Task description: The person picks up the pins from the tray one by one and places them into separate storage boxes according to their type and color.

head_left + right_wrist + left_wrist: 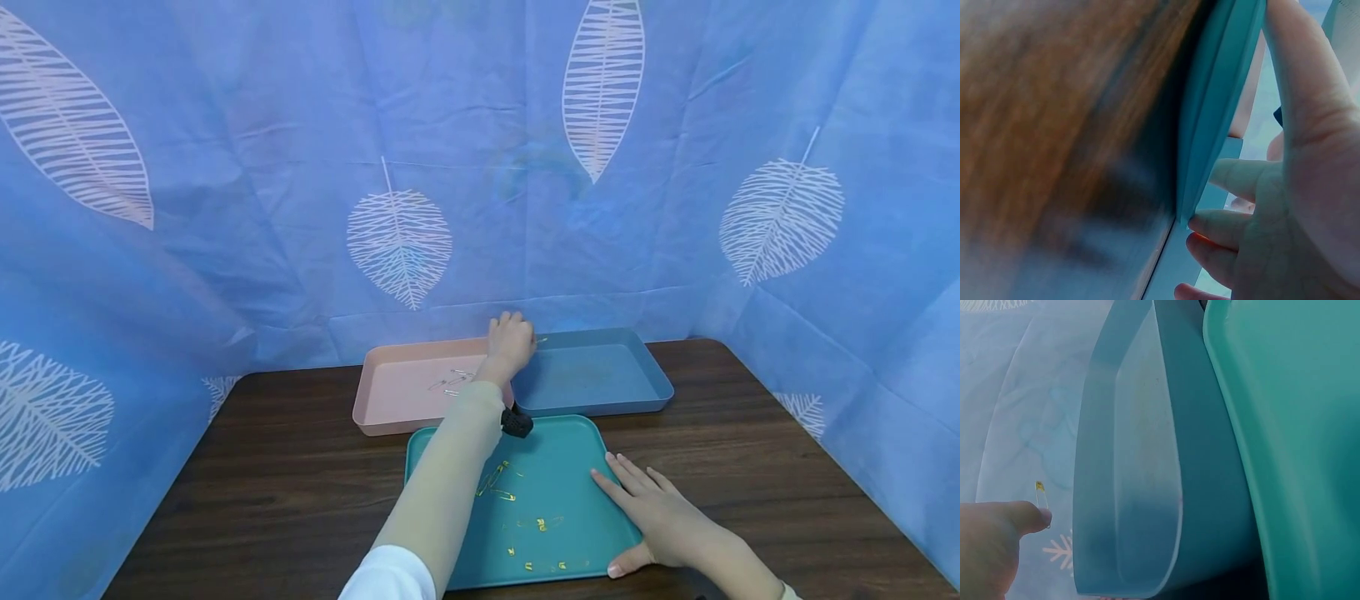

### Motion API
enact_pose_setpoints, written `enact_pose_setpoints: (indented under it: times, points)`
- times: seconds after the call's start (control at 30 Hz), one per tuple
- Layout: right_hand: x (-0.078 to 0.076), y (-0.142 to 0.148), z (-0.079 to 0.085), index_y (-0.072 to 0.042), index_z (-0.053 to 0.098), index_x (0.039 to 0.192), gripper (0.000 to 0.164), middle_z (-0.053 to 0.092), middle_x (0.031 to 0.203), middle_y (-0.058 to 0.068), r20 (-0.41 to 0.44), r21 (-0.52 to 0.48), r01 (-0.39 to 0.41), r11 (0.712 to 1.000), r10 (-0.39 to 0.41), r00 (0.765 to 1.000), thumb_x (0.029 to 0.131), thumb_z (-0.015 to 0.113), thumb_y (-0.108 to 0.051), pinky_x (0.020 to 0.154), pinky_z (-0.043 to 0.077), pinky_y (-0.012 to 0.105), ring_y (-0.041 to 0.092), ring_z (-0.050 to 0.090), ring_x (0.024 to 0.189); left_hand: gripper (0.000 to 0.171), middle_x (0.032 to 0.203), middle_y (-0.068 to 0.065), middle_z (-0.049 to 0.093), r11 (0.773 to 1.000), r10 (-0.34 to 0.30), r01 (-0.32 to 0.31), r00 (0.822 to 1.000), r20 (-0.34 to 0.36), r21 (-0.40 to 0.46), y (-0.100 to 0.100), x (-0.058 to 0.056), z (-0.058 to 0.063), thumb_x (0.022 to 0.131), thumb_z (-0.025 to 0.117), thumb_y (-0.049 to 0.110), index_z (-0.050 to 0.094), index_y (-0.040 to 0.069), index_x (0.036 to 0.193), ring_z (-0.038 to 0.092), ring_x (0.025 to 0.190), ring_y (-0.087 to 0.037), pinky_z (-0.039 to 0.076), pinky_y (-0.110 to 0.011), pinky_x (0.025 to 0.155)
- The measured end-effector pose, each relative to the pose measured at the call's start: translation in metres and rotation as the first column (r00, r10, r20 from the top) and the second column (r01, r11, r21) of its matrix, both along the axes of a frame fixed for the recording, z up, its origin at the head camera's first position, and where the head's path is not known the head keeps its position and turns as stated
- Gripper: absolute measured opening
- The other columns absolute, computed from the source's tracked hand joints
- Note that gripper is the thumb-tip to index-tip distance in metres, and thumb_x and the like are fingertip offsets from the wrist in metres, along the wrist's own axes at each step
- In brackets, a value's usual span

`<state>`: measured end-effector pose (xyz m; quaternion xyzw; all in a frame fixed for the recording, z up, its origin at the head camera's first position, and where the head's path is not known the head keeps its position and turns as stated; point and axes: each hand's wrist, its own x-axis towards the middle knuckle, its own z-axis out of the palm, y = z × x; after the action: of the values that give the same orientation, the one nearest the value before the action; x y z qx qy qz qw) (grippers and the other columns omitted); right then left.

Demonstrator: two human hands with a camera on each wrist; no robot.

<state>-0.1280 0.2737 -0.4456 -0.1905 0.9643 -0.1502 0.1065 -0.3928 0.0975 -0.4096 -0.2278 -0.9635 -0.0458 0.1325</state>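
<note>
Between thumb and fingers, my left hand [512, 343] pinches a gold safety pin [1042, 499], which shows small in the head view beside the knuckles. That hand hovers where the pink tray [393, 387] and the blue tray [592, 371] meet, at their far side. Spread along the right edge of the green tray [577, 475], my right hand [660, 512] touches its rim with fairly straight fingers, holding nothing. Several gold safety pins [542, 525] lie scattered on the green tray, some hidden by my left arm. Silver safety pins [453, 382] lie in the pink tray.
All three trays stand on a dark wooden table [285, 475], the green one in front of the other two. A blue cloth [495, 233] with white leaf prints hangs behind and at both sides. A black wrist device [516, 423] sits on my left sleeve.
</note>
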Motion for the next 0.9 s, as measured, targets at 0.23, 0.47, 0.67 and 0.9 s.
enact_pose_setpoints:
  times: [0.23, 0.47, 0.67, 0.9]
  points:
    - [0.001, 0.0, 0.0, -0.005, 0.032, 0.152, 0.119, 0.02, 0.159, 0.026, -0.001, 0.003, -0.004, 1.0, 0.004, 1.0, 0.063, 0.066, -0.077, 0.107, 0.022, 0.071, 0.048, 0.022, 0.145, 0.023, 0.092, 0.006, 0.056, 1.0, -0.01, 0.01, 1.0, -0.027, 0.006, 0.003, 0.001, -0.002, 0.1, 0.054, 0.029, 0.067, 0.024, 0.082, 0.037, 0.085, -0.017, 0.025, -0.032, 0.076]
    - [0.003, 0.0, 0.0, -0.004, 0.033, 0.151, 0.116, 0.021, 0.159, 0.027, -0.037, -0.002, -0.031, 1.0, 0.031, 0.999, 0.065, 0.068, -0.073, 0.106, 0.024, 0.071, 0.049, 0.023, 0.144, 0.014, 0.096, 0.007, 0.057, 1.0, -0.017, 0.018, 1.0, -0.011, 0.025, -0.003, 0.002, -0.006, 0.099, 0.056, 0.029, 0.067, 0.024, 0.091, 0.039, 0.087, -0.016, 0.028, -0.032, 0.078]
    - [0.003, 0.0, -0.001, -0.003, 0.034, 0.15, 0.116, 0.022, 0.158, 0.027, -0.049, 0.004, -0.032, 0.999, 0.032, 0.998, 0.065, 0.068, -0.074, 0.106, 0.025, 0.071, 0.049, 0.024, 0.143, 0.014, 0.093, 0.006, 0.057, 0.998, -0.038, 0.041, 0.997, -0.068, 0.042, -0.01, 0.006, -0.009, 0.098, 0.057, 0.03, 0.066, 0.024, 0.088, 0.043, 0.087, -0.016, 0.033, -0.032, 0.077]
    - [0.002, 0.001, -0.001, -0.004, 0.033, 0.151, 0.117, 0.021, 0.158, 0.027, -0.035, 0.001, -0.022, 1.0, 0.022, 0.999, 0.065, 0.066, -0.076, 0.107, 0.023, 0.071, 0.049, 0.023, 0.144, 0.012, 0.092, 0.006, 0.057, 0.984, -0.1, 0.114, 0.989, -0.107, 0.138, -0.023, 0.018, -0.007, 0.096, 0.06, 0.029, 0.069, 0.025, 0.089, 0.041, 0.083, -0.016, 0.029, -0.03, 0.075]
